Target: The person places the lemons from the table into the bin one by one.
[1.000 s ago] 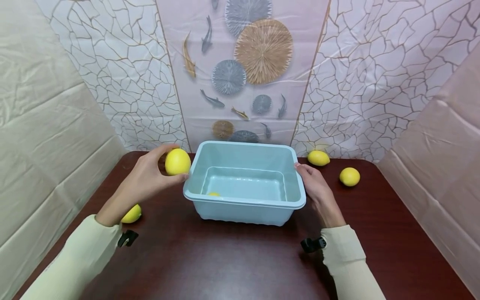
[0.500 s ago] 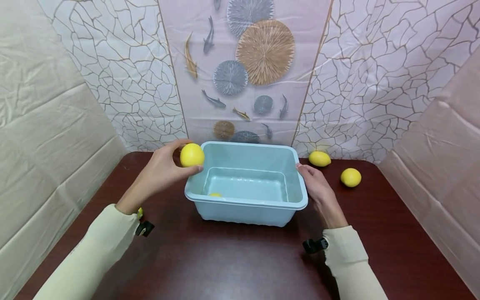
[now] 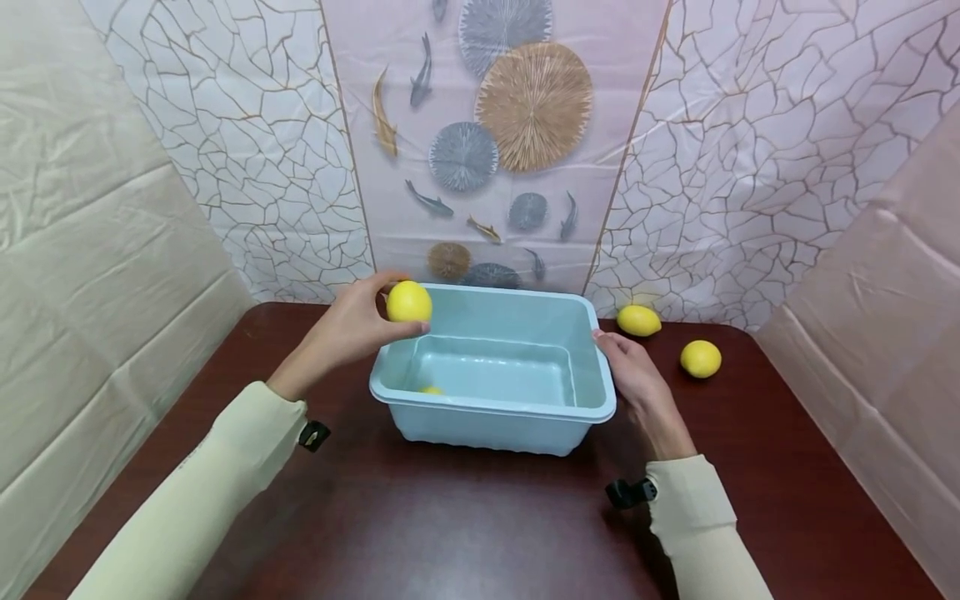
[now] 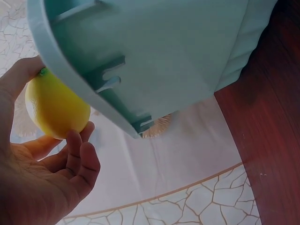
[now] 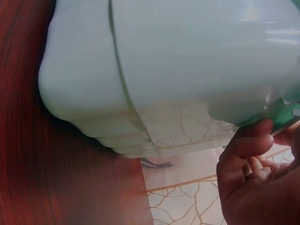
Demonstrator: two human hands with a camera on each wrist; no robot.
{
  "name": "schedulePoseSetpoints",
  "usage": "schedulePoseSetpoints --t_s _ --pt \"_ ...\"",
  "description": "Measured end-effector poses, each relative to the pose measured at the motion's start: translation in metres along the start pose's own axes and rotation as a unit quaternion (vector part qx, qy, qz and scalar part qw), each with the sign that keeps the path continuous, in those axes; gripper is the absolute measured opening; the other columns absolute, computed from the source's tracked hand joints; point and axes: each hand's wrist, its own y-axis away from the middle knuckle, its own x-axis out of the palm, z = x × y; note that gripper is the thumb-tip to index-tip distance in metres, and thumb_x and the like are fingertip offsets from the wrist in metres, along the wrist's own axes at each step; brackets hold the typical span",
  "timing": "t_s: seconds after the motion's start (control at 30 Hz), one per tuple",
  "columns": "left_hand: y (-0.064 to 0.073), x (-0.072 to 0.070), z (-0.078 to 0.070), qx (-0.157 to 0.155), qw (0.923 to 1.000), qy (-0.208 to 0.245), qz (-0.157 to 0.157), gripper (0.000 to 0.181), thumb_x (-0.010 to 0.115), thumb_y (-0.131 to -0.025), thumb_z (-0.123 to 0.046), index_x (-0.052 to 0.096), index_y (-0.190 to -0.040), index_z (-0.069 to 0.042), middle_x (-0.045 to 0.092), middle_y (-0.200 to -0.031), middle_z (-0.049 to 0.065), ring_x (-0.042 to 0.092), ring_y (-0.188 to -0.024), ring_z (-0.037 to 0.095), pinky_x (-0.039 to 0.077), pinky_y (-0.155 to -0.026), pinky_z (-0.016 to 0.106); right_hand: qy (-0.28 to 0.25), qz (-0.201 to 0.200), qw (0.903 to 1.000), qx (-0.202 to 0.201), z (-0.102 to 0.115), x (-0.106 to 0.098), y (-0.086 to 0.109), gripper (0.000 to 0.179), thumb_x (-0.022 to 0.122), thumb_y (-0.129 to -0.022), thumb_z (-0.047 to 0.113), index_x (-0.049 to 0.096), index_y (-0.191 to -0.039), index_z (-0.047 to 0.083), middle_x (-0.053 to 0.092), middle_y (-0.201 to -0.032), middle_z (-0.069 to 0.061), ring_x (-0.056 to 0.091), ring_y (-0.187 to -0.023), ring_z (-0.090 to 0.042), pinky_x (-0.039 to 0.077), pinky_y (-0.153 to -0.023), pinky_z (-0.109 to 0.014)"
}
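Observation:
Between thumb and fingertips my left hand point(image 3: 358, 321) pinches a yellow lemon point(image 3: 409, 302), held up at the left rim of a light blue plastic basin point(image 3: 491, 410). The left wrist view shows the lemon point(image 4: 57, 105) upright, its green tip by the thumb, just outside the basin wall point(image 4: 164, 51). My right hand point(image 3: 633, 371) grips the basin's right rim, thumb on top; in the right wrist view the fingers point(image 5: 243, 145) curl under the rim. Inside the basin, a bit of another lemon point(image 3: 431, 390) shows at the front left, mostly hidden by the front wall.
Two more lemons lie right of the basin: one at the table's back edge point(image 3: 638, 320), another lemon point(image 3: 701, 358) a little nearer. The dark red-brown table point(image 3: 465, 525) is enclosed by a patterned back curtain point(image 3: 288, 150) and plain side cloths point(image 3: 90, 233).
My left hand has carried the lemon rightward and slightly up, from beside the basin to over its left rim. The lemon by the left forearm is now hidden behind it. My right hand keeps its grip.

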Motion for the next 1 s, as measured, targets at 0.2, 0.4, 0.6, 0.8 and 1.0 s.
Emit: schedulePoseSetpoints --t_s 0.2,0.4,0.6,0.8,1.0 --pt "-0.009 0.005 -0.003 0.027 0.9995 -0.008 0.012 0.074 0.090 -0.081 -0.039 0.059 -0.142 -0.011 0.069 -0.110 0.008 0.063 -0.093 0.026 0.054 -0.077 0.040 -0.004 -0.001 0.9999 -0.009 -0.003 0.000 0.001 0.062 0.044 -0.112 0.051 0.051 -0.148 0.001 0.062 -0.120 -0.013 0.065 -0.096 -0.015 0.058 -0.078 -0.024" --pt "-0.016 0.011 -0.003 0.050 0.9984 -0.016 0.020 0.072 0.092 -0.078 -0.037 0.062 -0.138 -0.011 0.068 -0.111 0.006 0.063 -0.091 0.026 0.053 -0.077 0.039 0.000 -0.003 1.0000 -0.005 -0.001 0.000 -0.001 0.062 0.044 -0.112 0.051 0.051 -0.151 0.003 0.060 -0.128 -0.016 0.064 -0.100 -0.017 0.057 -0.079 -0.024" --pt "-0.022 0.016 -0.002 0.065 0.9965 -0.036 0.037 0.068 0.091 -0.078 -0.036 0.063 -0.135 -0.012 0.067 -0.109 0.005 0.062 -0.088 0.025 0.053 -0.075 0.038 -0.010 -0.004 0.9999 -0.006 -0.001 0.000 -0.001 0.062 0.044 -0.112 0.049 0.049 -0.152 0.002 0.061 -0.127 -0.014 0.064 -0.097 -0.012 0.057 -0.078 -0.023" --pt "-0.028 0.019 0.000 0.096 0.9911 -0.067 0.062 0.064 0.091 -0.078 -0.032 0.064 -0.131 -0.008 0.068 -0.108 0.006 0.061 -0.093 0.025 0.053 -0.080 0.042 -0.017 0.001 0.9998 -0.008 0.000 0.000 -0.002 0.062 0.044 -0.112 0.048 0.047 -0.153 0.001 0.061 -0.127 -0.013 0.064 -0.096 -0.011 0.057 -0.078 -0.023" --pt "-0.034 0.026 0.010 0.145 0.9776 -0.129 0.083 0.069 0.091 -0.079 -0.031 0.063 -0.136 -0.004 0.070 -0.115 0.008 0.060 -0.101 0.028 0.053 -0.085 0.044 -0.026 0.003 0.9996 -0.009 -0.001 -0.001 -0.001 0.059 0.045 -0.112 0.046 0.051 -0.147 0.000 0.063 -0.115 -0.007 0.064 -0.093 -0.011 0.057 -0.076 -0.025"
